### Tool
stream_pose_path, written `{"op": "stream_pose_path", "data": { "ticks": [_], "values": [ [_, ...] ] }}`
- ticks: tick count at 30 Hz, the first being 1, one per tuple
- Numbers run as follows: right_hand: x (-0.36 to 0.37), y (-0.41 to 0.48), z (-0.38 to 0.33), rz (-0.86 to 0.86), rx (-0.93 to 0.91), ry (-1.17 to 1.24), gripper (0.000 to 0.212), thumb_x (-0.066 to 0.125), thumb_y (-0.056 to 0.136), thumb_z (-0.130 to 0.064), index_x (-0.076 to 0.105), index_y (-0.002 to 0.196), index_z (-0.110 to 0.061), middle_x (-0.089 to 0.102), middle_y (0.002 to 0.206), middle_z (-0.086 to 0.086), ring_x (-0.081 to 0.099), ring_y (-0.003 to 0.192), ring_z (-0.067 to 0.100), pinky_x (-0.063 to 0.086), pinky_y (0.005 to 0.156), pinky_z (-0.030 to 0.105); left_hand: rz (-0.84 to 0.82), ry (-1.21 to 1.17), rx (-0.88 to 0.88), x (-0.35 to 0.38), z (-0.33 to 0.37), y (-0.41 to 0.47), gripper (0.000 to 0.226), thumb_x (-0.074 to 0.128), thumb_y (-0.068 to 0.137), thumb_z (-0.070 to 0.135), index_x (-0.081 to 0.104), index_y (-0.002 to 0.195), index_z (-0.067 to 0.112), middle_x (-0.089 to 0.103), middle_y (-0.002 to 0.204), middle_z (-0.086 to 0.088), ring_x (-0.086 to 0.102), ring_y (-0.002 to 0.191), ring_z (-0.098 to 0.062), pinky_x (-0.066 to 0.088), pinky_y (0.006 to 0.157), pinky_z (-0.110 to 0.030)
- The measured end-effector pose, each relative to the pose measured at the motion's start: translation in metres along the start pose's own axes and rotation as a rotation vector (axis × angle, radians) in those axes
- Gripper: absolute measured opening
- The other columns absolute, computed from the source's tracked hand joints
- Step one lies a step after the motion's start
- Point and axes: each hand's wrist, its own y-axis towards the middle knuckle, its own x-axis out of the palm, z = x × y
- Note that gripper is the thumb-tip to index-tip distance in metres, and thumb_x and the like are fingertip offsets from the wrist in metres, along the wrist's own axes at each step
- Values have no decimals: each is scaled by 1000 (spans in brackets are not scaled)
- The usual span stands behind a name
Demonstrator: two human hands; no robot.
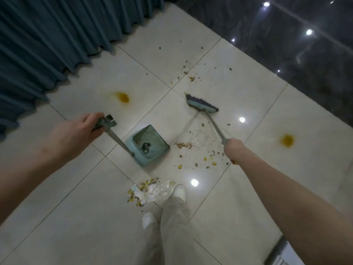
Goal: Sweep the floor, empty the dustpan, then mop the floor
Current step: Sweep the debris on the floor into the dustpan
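Observation:
My left hand (76,131) grips the top of the long handle of a teal dustpan (147,145), which stands on the white tile floor with a small dark bit of dirt inside. My right hand (234,148) grips the grey handle of a broom (201,105) whose teal head with dark bristles rests on the floor beyond the dustpan, to its right. Brown and yellow crumbs (184,145) lie scattered between broom and dustpan. A crumpled clear plastic wrapper (198,138) lies among them.
A pile of paper scraps and clear plastic (150,190) lies by my white shoes (178,192). Two yellow stains (123,97) (287,140) mark the tiles. Blue curtains (47,44) hang at the left. A dark glossy floor strip (286,44) runs along the far right.

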Motion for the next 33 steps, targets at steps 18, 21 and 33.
{"op": "stream_pose_path", "data": {
  "ticks": [18,21,33],
  "values": [
    [-5,-176,144,-89,-47,41,34,38,101,-41,60,123,-27,52,70,3,48,41,17,43,36,22,115,2,-29,-65,9,32,30,59,91,18,52,117,4,64,92,-22,44,52,-22,24,41,-21],
    [-30,-171,136,-30,-55,93,36,38,101,-45,58,126,-28,52,70,3,48,43,18,42,37,22,103,5,-42,-75,4,40,31,57,92,22,50,118,8,65,94,-18,50,49,-23,33,38,-23],
    [-128,-110,24,137,-148,174,41,57,95,-30,52,136,-25,59,75,7,53,49,19,44,38,22,236,64,-107,-133,-35,82,37,57,91,27,47,121,8,64,93,-17,57,53,-32,42,42,-35]
  ]
}}
